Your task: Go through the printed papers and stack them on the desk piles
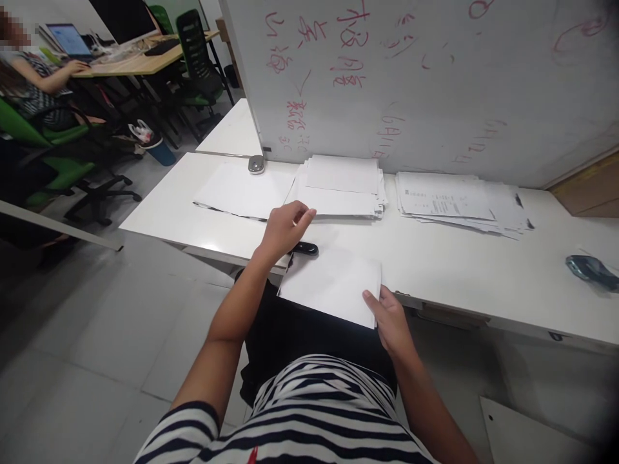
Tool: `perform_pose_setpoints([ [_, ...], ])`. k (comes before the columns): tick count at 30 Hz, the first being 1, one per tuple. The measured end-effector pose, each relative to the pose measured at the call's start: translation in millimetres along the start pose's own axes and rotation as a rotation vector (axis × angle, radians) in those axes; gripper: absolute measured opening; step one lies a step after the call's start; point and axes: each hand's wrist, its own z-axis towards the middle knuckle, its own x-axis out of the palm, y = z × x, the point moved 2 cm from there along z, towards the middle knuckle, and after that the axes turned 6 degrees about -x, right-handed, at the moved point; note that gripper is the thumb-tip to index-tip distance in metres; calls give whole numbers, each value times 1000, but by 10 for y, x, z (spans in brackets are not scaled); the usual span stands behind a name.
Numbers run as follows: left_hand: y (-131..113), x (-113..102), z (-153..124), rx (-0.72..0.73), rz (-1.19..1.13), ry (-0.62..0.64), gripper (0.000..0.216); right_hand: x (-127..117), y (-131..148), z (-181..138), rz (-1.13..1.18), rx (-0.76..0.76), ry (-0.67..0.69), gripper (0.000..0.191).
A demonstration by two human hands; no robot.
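Note:
My right hand [393, 322] grips the right edge of white paper sheets [333, 283], thumb on top and fingers underneath. The paper is held level at the table's front edge, above my lap. Over its far left corner is my left hand [285, 227], loosely curled, thumb apart from the fingers and nothing visible between them. Just below that hand, a black stapler-like object [306, 249] with a rounded end lies at the paper's corner; its other end is hidden. Behind my left hand sits a thick stack of white paper [343, 183].
On the white table [464, 264] are a second paper pile [445, 196], a flat white sheet [242, 190], a grey mouse [256, 165] and a dark phone-like object [592, 270]. A whiteboard [425, 96] rises behind. A seated person [43, 84] works at a desk far left.

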Motion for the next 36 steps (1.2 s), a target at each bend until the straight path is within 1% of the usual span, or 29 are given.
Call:
perform_pose_setpoints([
  [3, 79, 350, 108, -87, 217, 7, 36, -15, -17, 7, -16, -21, -40, 57],
  [5, 156, 552, 136, -150, 302, 86, 34, -18, -31, 15, -36, -38, -51, 55],
  [7, 207, 655, 152, -177, 331, 179, 35, -23, -43, 28, -61, -46, -54, 53],
  [8, 216, 665, 159, -176, 329, 207, 37, -28, -48, 36, -74, -44, -54, 53],
  [10, 208, 622, 167, -164, 283, 235, 41, -39, -54, 50, -101, -38, -51, 54],
  [12, 186, 528, 151, -140, 153, 210, 43, -49, -57, 57, -117, -37, -48, 57],
  [13, 179, 468, 130, -117, 53, 160, 44, -51, -58, 56, -121, -39, -45, 59],
  [14, 183, 402, 101, -94, -58, 80, 44, -52, -60, 51, -122, -43, -41, 60],
  [16, 241, 269, 15, -60, -247, -128, 44, -42, -71, 31, -114, -50, -24, 62],
  [17, 293, 215, -36, -47, -294, -209, 45, -34, -81, 19, -109, -49, -11, 63],
  [18, 353, 177, -87, -26, -298, -243, 46, -24, -92, 8, -103, -47, 1, 64],
  [19, 417, 157, -132, 2, -258, -229, 47, -15, -102, 0, -100, -46, 8, 64],
  [22, 596, 193, -224, 93, 1, -22, 51, -24, -85, 6, -141, -42, 9, 57],
  [23, 645, 218, -241, 91, 81, 32, 50, -46, -50, 20, -177, -39, 7, 53],
  [25, 712, 262, -255, 40, 179, 75, 49, -133, 86, 55, -276, -42, -4, 45],
  [27, 729, 292, -260, -11, 198, 64, 47, -273, 304, 82, -395, -76, -54, 41],
  [29, 710, 305, -271, -22, 203, 15, 46, -434, 559, 81, -481, -145, -154, 39],
  [30, 697, 308, -279, -21, 209, -15, 46, -507, 677, 69, -484, -191, -223, 38],
  [32, 677, 312, -295, -15, 225, -59, 46, -607, 847, 34, -407, -289, -355, 40],
  [34, 669, 320, -305, -20, 238, -76, 45, -637, 901, 15, -293, -390, -476, 41],
  [36, 669, 326, -307, -29, 244, -79, 45, -613, 846, 31, -254, -450, -532, 39],
])
